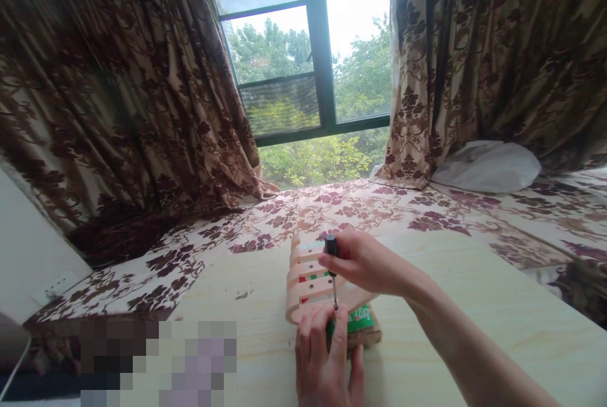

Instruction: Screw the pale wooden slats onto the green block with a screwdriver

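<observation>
One right hand (363,261) wraps a black-handled steel screwdriver (331,246) over a pale slatted wooden piece (311,285) at six o'clock, likely light, stiff, best edge-held; whether the left hand (325,359) clamps it is unclear.

daylight glares through the window (324,78); curtains (133,72) dim.

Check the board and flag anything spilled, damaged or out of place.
One thing: a small dark mark on the board, left of the slatted wood piece. It looks odd against the pale grain; I cannot tell whether it is a stain or debris.
</observation>
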A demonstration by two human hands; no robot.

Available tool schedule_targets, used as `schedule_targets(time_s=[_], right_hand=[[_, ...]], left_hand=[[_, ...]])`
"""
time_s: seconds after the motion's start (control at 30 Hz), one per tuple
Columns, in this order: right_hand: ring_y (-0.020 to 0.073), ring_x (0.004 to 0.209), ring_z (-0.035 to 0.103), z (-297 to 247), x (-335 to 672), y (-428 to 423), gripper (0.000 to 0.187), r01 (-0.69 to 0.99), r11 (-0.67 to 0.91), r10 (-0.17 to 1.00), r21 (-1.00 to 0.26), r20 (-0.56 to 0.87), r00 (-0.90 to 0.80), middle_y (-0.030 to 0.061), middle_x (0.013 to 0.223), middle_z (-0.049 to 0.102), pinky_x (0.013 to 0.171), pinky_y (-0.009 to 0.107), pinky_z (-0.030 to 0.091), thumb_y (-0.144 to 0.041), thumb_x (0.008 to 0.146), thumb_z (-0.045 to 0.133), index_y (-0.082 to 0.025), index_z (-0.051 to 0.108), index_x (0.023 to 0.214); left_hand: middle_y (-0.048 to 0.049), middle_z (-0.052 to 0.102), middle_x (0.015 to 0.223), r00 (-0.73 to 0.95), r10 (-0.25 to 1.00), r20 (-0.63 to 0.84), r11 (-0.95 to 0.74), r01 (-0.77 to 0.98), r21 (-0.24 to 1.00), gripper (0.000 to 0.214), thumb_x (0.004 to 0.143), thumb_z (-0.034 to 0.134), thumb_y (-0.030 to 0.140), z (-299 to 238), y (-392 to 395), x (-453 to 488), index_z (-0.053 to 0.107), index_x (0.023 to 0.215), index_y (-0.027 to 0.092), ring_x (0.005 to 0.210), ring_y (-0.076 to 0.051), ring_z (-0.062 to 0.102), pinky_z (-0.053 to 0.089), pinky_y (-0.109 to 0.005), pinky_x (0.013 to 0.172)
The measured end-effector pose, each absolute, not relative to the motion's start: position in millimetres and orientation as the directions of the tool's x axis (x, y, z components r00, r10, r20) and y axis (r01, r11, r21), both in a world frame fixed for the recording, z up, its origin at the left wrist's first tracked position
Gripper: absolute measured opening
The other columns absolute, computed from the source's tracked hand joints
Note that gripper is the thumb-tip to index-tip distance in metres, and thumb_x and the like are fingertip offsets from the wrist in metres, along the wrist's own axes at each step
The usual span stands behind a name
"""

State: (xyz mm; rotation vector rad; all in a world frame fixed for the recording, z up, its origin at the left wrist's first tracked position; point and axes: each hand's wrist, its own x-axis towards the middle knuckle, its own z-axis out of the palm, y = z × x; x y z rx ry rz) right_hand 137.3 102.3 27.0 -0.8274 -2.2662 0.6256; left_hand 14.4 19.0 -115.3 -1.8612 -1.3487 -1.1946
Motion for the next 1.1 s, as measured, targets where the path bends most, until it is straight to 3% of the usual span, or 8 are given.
schedule_targets(time_s=[0.17, 0.37, 0.53, 0.83, 1.0, 1.1], right_hand=[[0.0073, 0.054, 0.031, 24, 136, 106, 0.027, 0.334, 0.722, 0.645, -0.606, 0.415, -0.642, -0.0049, 0.057, 0.035, 0.048, 0.021, 0.023, -0.033, 0.083, 0.047, -0.018, 0.039, 0.063], [0.008, 0.054, 0.032, 21, 137, 115, 0.031, 0.378, 0.672, 0.704, -0.636, 0.393, -0.591, -0.0042, 0.056, 0.036, 0.048, 0.021, 0.024, -0.038, 0.083, 0.047, -0.017, 0.039, 0.061], [0.0084, 0.058, 0.039, 24, 142, 107, 0.017, 0.284, 0.686, 0.628, -0.67, 0.349, -0.695, -0.0034, 0.064, 0.046, 0.052, 0.02, 0.029, -0.032, 0.08, 0.052, -0.017, 0.05, 0.073], [0.0085, 0.056, 0.035, 16, 135, 115, 0.023, 0.337, 0.683, 0.67, -0.649, 0.371, -0.643, -0.0038, 0.059, 0.04, 0.049, 0.021, 0.026, -0.033, 0.081, 0.049, -0.017, 0.044, 0.066], [0.0085, 0.058, 0.036, 26, 139, 103, 0.013, 0.253, 0.672, 0.632, -0.696, 0.359, -0.687, -0.0034, 0.063, 0.041, 0.05, 0.02, 0.028, -0.027, 0.079, 0.051, -0.017, 0.047, 0.071], [0.0082, 0.058, 0.033, 27, 140, 104, 0.018, 0.228, 0.672, 0.624, -0.705, 0.373, -0.686, -0.0039, 0.061, 0.037, 0.05, 0.02, 0.028, -0.028, 0.081, 0.049, -0.017, 0.044, 0.067]], left_hand=[[-0.0109, 0.05, 0.117, 0.118, 0.446, 0.887, -0.349, 0.936, 0.051, 0.039, 0.079, 0.052, 0.018, -115, 19, 14, 0.052, 0.119, 0.018, 0.113, -0.028, 0.044, 0.038, -0.045, 0.095], [-0.0117, 0.049, 0.118, 0.128, 0.459, 0.879, -0.35, 0.935, 0.047, 0.043, 0.078, 0.054, 0.017, -115, 19, 13, 0.049, 0.122, 0.018, 0.114, -0.029, 0.044, 0.04, -0.046, 0.093], [-0.0116, 0.05, 0.118, 0.122, 0.444, 0.888, -0.355, 0.933, 0.05, 0.044, 0.079, 0.053, 0.017, -115, 19, 13, 0.049, 0.122, 0.019, 0.114, -0.028, 0.044, 0.04, -0.046, 0.093], [-0.0102, 0.05, 0.119, 0.074, 0.474, 0.877, -0.323, 0.942, 0.095, 0.043, 0.081, 0.051, 0.018, -112, 15, 18, 0.048, 0.123, 0.023, 0.116, -0.026, 0.044, 0.041, -0.044, 0.093], [-0.0094, 0.051, 0.118, 0.037, 0.489, 0.871, -0.3, 0.945, 0.128, 0.04, 0.081, 0.052, 0.018, -111, 14, 21, 0.051, 0.121, 0.022, 0.115, -0.025, 0.045, 0.041, -0.044, 0.094], [-0.0093, 0.051, 0.117, 0.027, 0.488, 0.872, -0.295, 0.946, 0.135, 0.039, 0.081, 0.052, 0.019, -110, 13, 23, 0.052, 0.12, 0.022, 0.115, -0.025, 0.045, 0.041, -0.043, 0.094]])
